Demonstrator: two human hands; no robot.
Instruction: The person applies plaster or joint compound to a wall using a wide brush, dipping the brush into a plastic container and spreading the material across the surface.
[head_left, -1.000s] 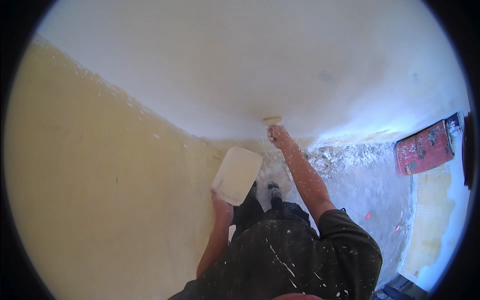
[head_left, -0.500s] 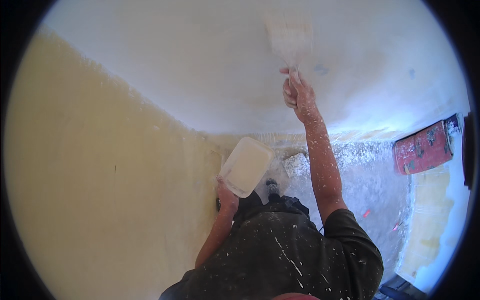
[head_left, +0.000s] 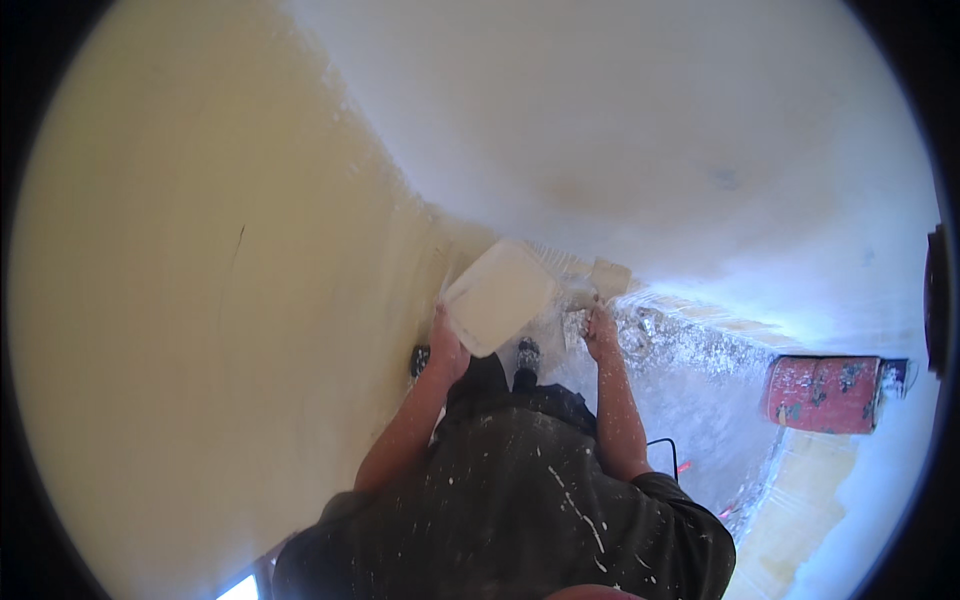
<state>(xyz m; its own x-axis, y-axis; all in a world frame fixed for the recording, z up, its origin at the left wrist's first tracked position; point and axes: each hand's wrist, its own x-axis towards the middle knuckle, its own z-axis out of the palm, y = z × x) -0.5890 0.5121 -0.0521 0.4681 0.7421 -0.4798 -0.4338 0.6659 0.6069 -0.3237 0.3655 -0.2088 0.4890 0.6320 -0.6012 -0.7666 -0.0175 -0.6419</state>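
A shallow rectangular tub (head_left: 500, 298) with a pale rim and cream-coloured contents is tilted in front of me. My left hand (head_left: 450, 340) is closed on its left side, the fingers partly hidden beneath it. My right hand (head_left: 602, 332), spotted with white, is closed round the handle of a wide paintbrush (head_left: 577, 291). The brush is blurred and lies just right of the tub; whether it touches the rim, I cannot tell. Beyond both hands rises a wall coated white (head_left: 640, 120), with a slightly darker patch low down.
A yellowish wall (head_left: 220, 300) runs along my left and meets the white one in a corner. White-spattered floor (head_left: 670, 370) lies to the right. A worn red drum (head_left: 825, 394) stands at the far right. A dark cable (head_left: 665, 443) curves beside my right arm.
My right hand has come down from high on the white wall to beside the tub, bringing the paintbrush. The view has turned, and the tub stays in my left hand.
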